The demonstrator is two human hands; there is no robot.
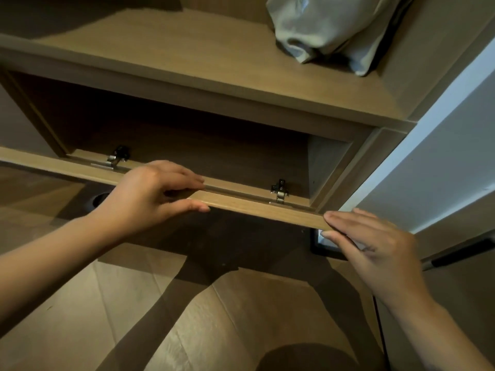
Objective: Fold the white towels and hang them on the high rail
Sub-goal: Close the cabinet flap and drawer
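A wooden flap door (pixel 257 207) of a cabinet hangs open, hinged along its inner edge, and I see it edge-on. My left hand (pixel 150 194) grips its edge, fingers curled over the top and thumb underneath. My right hand (pixel 372 247) touches the door's right end with straight fingers. No white towel and no rail are in view. The open compartment (pixel 187 145) behind the door is dark, and nothing shows inside it.
A grey-white cloth bag (pixel 334 30) sits on the open shelf (pixel 187 54) above the compartment. Two metal hinges (pixel 116 158) (pixel 280 192) join the door to the cabinet. A white wall (pixel 442 156) rises at right. Wood-look floor (pixel 214 330) lies below.
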